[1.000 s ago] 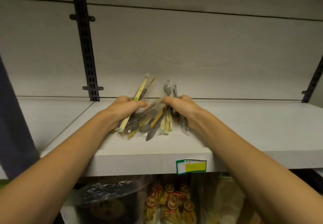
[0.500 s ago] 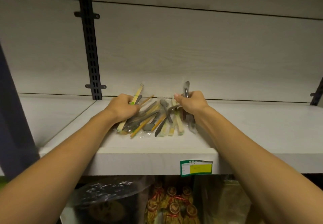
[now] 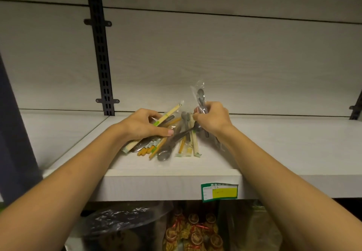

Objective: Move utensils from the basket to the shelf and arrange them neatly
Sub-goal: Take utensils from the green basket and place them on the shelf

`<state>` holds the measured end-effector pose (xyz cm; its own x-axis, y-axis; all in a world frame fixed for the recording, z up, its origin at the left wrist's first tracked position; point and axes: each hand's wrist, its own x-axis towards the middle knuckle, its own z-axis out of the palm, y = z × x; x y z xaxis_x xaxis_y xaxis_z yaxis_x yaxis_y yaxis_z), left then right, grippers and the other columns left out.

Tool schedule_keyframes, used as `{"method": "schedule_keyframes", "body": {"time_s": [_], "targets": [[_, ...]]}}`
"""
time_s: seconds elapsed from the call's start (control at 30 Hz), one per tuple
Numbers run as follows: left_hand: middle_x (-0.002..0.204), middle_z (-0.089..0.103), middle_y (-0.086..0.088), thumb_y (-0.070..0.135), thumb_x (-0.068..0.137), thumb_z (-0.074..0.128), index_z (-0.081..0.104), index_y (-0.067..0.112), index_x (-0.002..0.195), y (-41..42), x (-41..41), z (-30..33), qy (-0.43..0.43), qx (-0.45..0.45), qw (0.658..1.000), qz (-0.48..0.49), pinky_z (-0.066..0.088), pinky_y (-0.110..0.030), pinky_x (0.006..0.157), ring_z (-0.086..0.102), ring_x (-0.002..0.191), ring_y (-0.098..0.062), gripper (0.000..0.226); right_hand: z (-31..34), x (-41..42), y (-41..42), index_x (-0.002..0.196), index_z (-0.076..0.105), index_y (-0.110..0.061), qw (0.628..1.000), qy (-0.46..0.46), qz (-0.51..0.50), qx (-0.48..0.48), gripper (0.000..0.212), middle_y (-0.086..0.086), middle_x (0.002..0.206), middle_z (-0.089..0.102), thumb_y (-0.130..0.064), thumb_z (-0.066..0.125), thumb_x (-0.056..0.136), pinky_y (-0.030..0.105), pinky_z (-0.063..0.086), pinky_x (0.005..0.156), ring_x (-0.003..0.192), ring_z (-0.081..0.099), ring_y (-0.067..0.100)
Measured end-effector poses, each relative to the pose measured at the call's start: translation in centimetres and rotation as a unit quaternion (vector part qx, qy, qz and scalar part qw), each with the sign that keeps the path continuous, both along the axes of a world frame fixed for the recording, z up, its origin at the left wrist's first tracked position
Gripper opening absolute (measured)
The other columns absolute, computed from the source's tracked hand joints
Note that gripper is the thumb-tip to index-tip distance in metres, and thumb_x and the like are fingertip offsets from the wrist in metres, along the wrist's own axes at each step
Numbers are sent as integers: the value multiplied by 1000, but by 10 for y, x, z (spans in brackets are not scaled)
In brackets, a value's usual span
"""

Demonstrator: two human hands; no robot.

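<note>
With the utensils [image 3: 166, 141] heaped near the shelf [image 3: 274, 145] front edge, my left hand [image 3: 145, 125] grips several while my right hand [image 3: 212, 119] grasps a bagged spoon [image 3: 200, 99]; sorting remains.

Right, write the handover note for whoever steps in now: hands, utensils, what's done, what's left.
Left hand: grips a mixed bundle of wrapped chopsticks and spoons, low on the shelf.
Right hand: fingers curled round a bagged spoon, held upright above the pile.
Between the hands: loose chopstick packs and a grey spoon lie fanned and crossing on the shelf.
Done: these utensils are on the shelf. The basket is out of view, so I cannot tell if more remain.
Left: sort by type, line them up straight, set down both handfuls.
</note>
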<state>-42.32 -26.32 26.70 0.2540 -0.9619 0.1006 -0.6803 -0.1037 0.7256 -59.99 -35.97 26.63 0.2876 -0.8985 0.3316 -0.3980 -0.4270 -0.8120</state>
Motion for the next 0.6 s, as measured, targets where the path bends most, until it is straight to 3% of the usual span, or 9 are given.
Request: {"method": "schedule_keyframes", "body": {"time_s": [0.1,0.2,0.27,0.37,0.47,0.53,0.6], "targets": [[95,70,-9,31,73,81,68,19,99,-5,3,-2,24,-35,999,26,53,-27,66,67,75,-18,32,-1,-1,0,90,66,-9,1000,25,2,-9,21,7,88,65,-28,72,83,31,48,61,76,58,21],[88,68,-6,27,77,79,66,18,99,-9,5,-4,38,-72,996,45,48,-23,60,64,67,-13,27,-5,-2,-2,89,62,-16,988,155,-5,2,36,3,92,63,-48,74,78,32,48,71,88,60,24],[87,65,-3,29,79,77,64,18,101,-10,7,-6,29,-92,993,62,48,-26,64,62,72,-14,28,-7,-1,-3,88,64,-13,980,201,-6,-1,37,5,88,63,-48,74,78,32,49,68,85,61,25],[93,65,-5,27,83,73,60,19,105,-13,13,-10,31,-134,985,102,53,-35,78,64,83,-21,27,-7,2,-4,93,67,-6,984,178,13,-20,30,9,90,63,-34,73,82,29,47,65,84,61,26],[95,70,-6,26,89,67,58,19,108,-15,17,-10,49,-170,978,114,54,-38,79,67,86,-24,22,-7,3,-6,87,66,-8,987,143,-12,-74,13,10,85,64,-21,65,85,29,45,61,80,60,27],[93,64,-1,31,90,65,58,21,106,-16,16,-10,23,-175,977,116,51,-36,78,62,87,-23,20,-8,1,-9,83,64,-14,985,134,-55,-98,14,7,82,64,-28,65,85,32,48,62,80,62,28],[89,58,2,37,88,66,59,23,102,-14,13,-11,-3,-154,983,96,48,-33,71,57,82,-20,21,-8,0,-10,87,63,-19,982,175,-51,-50,32,4,83,64,-49,69,81,34,49,65,82,62,26]]}}
